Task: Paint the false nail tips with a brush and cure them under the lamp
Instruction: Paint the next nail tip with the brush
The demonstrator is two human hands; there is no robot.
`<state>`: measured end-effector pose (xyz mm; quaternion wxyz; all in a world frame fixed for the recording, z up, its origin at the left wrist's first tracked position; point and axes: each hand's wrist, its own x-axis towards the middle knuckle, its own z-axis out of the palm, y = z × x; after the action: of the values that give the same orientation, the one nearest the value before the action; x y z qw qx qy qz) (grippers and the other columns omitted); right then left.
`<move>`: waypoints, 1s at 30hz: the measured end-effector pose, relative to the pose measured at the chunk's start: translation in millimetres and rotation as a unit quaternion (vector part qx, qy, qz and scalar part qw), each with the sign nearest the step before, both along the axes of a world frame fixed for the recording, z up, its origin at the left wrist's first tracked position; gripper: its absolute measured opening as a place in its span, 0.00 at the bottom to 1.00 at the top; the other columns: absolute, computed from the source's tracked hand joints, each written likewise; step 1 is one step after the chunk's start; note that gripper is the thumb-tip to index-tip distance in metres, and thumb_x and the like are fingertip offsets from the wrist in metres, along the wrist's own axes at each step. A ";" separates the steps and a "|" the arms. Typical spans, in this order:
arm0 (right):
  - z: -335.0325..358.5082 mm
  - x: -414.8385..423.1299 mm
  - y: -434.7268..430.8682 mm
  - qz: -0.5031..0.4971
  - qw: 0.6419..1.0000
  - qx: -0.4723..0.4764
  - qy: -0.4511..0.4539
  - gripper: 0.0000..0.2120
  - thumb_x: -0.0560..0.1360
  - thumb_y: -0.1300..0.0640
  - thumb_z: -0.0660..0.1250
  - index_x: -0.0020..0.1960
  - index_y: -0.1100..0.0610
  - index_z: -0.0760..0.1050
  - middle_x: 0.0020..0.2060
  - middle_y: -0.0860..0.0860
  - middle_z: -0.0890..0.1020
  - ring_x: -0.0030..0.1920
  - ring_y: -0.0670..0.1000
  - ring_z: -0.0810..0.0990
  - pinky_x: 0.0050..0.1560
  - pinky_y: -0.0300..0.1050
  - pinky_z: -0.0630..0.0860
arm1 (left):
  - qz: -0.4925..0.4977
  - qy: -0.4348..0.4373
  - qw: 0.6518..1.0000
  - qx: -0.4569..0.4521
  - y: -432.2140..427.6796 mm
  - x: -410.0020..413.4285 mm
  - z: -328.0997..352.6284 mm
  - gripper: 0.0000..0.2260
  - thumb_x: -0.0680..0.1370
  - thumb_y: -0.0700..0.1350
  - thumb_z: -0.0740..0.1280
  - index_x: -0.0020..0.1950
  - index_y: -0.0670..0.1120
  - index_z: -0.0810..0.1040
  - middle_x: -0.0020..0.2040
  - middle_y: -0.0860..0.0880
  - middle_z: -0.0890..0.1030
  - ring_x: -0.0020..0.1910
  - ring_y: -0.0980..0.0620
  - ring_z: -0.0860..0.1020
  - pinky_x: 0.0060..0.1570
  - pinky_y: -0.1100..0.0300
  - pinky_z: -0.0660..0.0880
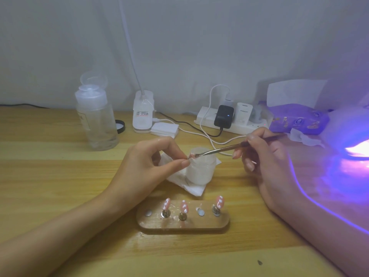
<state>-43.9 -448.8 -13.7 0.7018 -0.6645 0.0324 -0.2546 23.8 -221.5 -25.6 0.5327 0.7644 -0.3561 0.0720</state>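
My left hand (153,156) pinches a small pink nail tip (191,156) between thumb and forefinger, just above a small white jar (200,170). My right hand (259,154) grips a thin brush (225,149) like a pen; its bristles touch the held tip. Near the table's front edge lies a wooden holder (182,223) carrying three pink nail tips with white dots (184,206) on metal stands, with two of its spots bare. At the far right the curing lamp (353,136) glows violet.
The jar stands on a white tissue (191,187). At the back are a clear pump bottle (97,116), a white desk-lamp base (142,114), cotton pads (164,129), a power strip with chargers and cables (225,118), and a purple tissue pack (297,118).
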 end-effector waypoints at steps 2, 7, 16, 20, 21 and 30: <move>0.8 -0.9 1.0 0.007 1.000 0.017 -0.024 0.13 0.82 0.60 0.59 0.39 0.53 0.68 0.30 0.54 0.81 0.23 0.46 0.66 0.26 0.39 0.58 | -0.005 0.005 1.000 -0.002 -0.2 -1.1 1.6 0.05 0.71 0.55 0.73 0.38 0.55 0.82 0.40 0.58 0.83 0.30 0.58 0.67 0.32 0.65 0.67; 0.2 -0.6 3.2 0.027 0.999 -0.028 -0.030 0.11 0.80 0.57 0.61 0.39 0.54 0.70 0.31 0.54 0.82 0.24 0.47 0.66 0.27 0.44 0.56 | -0.008 0.015 1.000 -0.010 -1.4 -1.4 2.9 0.06 0.69 0.55 0.73 0.38 0.53 0.82 0.39 0.56 0.83 0.29 0.53 0.67 0.30 0.58 0.68; 0.4 -2.0 4.0 0.034 0.997 -0.036 -0.057 0.11 0.81 0.58 0.60 0.39 0.53 0.69 0.32 0.55 0.82 0.24 0.47 0.66 0.27 0.47 0.55 | -0.011 0.025 1.000 -0.016 -1.5 -2.0 2.9 0.07 0.69 0.54 0.74 0.38 0.52 0.82 0.39 0.56 0.83 0.28 0.58 0.66 0.30 0.63 0.67; -0.9 -0.6 2.4 0.026 0.998 -0.041 -0.049 0.11 0.80 0.58 0.60 0.38 0.53 0.70 0.30 0.54 0.81 0.23 0.47 0.65 0.25 0.38 0.59 | -0.015 0.021 1.000 -0.018 -1.2 -2.2 2.3 0.07 0.69 0.54 0.74 0.37 0.52 0.82 0.37 0.57 0.82 0.28 0.58 0.65 0.30 0.64 0.66; -0.9 -0.5 2.3 0.028 0.998 -0.041 -0.047 0.10 0.79 0.57 0.61 0.38 0.54 0.70 0.29 0.55 0.81 0.23 0.47 0.65 0.25 0.36 0.61 | -0.015 0.018 1.000 -0.017 -1.3 -1.9 2.1 0.06 0.69 0.54 0.74 0.37 0.52 0.82 0.37 0.57 0.82 0.28 0.58 0.66 0.30 0.64 0.66; 10.1 -4.1 -5.3 0.003 0.995 -0.067 -0.070 0.13 0.80 0.60 0.60 0.37 0.52 0.69 0.26 0.52 0.78 0.22 0.46 0.68 0.23 0.34 0.65 | -0.001 0.003 1.000 0.007 -0.1 4.2 -3.9 0.08 0.70 0.57 0.73 0.41 0.55 0.82 0.39 0.54 0.82 0.30 0.56 0.66 0.31 0.65 0.67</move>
<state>-48.0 -454.0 -3.6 0.6571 -0.6905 -0.0357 -0.3003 28.0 -221.6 -29.5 0.5284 0.7682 -0.3554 0.0668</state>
